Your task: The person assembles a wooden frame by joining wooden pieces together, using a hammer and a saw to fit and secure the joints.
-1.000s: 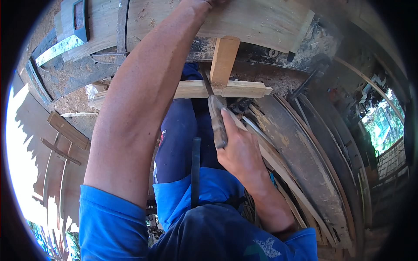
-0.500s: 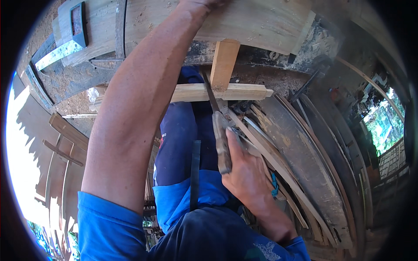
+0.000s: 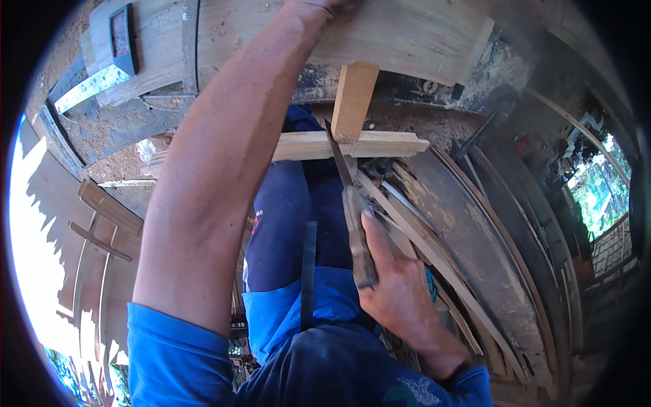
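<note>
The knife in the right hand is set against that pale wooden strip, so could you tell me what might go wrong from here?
1. The knife has its blade edge on the wooden strip directly above the person's blue-clad leg; a slip could drive it into the thigh.
2. The right hand grips close behind the blade, so fingers could slide forward.
3. The left hand is braced far up on the plank, leaving the strip possibly unsteady.

Left forearm (image 3: 224,169) blocks left side; stacked wood strips (image 3: 447,251) crowd right; gap over blue-trousered legs (image 3: 291,217).
</note>
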Available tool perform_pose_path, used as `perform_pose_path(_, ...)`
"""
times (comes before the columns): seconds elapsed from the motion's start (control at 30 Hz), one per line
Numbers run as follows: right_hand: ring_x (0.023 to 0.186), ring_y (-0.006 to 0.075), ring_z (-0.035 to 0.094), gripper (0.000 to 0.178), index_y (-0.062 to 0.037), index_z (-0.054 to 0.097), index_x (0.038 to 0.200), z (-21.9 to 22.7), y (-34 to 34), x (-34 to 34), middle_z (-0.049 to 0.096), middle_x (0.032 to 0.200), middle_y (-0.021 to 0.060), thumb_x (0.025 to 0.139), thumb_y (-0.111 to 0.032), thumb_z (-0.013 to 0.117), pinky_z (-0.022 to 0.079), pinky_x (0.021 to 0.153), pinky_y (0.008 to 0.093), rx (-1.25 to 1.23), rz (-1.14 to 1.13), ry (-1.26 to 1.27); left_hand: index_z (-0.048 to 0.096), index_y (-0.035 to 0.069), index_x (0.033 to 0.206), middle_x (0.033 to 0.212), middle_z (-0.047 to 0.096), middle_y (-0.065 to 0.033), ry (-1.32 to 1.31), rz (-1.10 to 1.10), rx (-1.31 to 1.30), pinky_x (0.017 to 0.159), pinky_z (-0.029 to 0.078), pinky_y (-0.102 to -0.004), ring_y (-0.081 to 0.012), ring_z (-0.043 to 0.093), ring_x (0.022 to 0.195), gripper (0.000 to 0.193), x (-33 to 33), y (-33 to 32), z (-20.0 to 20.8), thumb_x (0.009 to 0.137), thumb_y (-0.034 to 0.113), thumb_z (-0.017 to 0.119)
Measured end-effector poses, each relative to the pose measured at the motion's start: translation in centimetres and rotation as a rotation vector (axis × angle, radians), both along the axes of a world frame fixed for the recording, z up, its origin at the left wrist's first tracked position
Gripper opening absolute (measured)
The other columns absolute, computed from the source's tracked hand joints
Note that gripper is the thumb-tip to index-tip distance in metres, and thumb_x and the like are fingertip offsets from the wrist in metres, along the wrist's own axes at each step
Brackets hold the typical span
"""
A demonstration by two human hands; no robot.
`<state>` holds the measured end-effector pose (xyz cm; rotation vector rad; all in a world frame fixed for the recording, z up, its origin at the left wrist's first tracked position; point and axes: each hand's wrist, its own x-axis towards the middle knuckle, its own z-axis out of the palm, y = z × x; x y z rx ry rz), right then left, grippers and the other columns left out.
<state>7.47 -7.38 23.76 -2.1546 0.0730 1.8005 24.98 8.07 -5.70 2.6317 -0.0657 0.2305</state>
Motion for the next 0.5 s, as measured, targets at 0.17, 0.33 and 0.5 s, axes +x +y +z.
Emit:
perform_pose_path(0.17, 0.073, 0.0351, 0.074, 0.071, 0.008, 0.045, 0.143, 8.7, -4.1, -0.7, 0.073, 0.09, 0.0244, 0.077, 0.0, 0.068, 0.06, 0.068, 0.0406, 0.108, -0.063, -0.18, 0.059, 0.004, 0.119, 0.116, 0.06, -0.0132, -0.007, 0.011, -0.016, 0.115, 0.029, -0.0474, -0.0295, 0.05, 0.122, 0.045, -0.2, -0.1, 0.0, 0.096, 0.042, 0.058)
perform_pose_path(0.33, 0.074, 0.0301, 0.076, 0.074, 0.0133, 0.05, 0.138, 8.9, -7.1, -3.0, 0.074, 0.093, 0.0229, 0.07, -0.004, 0.073, 0.062, 0.071, 0.0372, 0.113, -0.07, -0.184, 0.059, 0.004, 0.118, 0.115, 0.06, -0.0129, -0.18, 0.048, 0.047, 0.114, 0.03, -0.0466, -0.0289, 0.051, 0.12, 0.043, 0.2, 0.4, -0.7, 0.095, 0.04, 0.059)
perform_pose_path(0.5, 0.076, 0.0318, 0.075, 0.072, 0.0115, 0.044, 0.142, 3.5, -3.1, -3.8, 0.072, 0.09, 0.0255, 0.076, 0.0, 0.07, 0.06, 0.068, 0.0372, 0.223, -0.121, -0.247, 0.06, 0.003, 0.116, 0.113, 0.06, -0.0127, -0.04, 0.014, 0.044, 0.111, 0.032, -0.0461, -0.0291, 0.052, 0.117, 0.043, 0.2, -0.1, 0.2, 0.092, 0.039, 0.062)
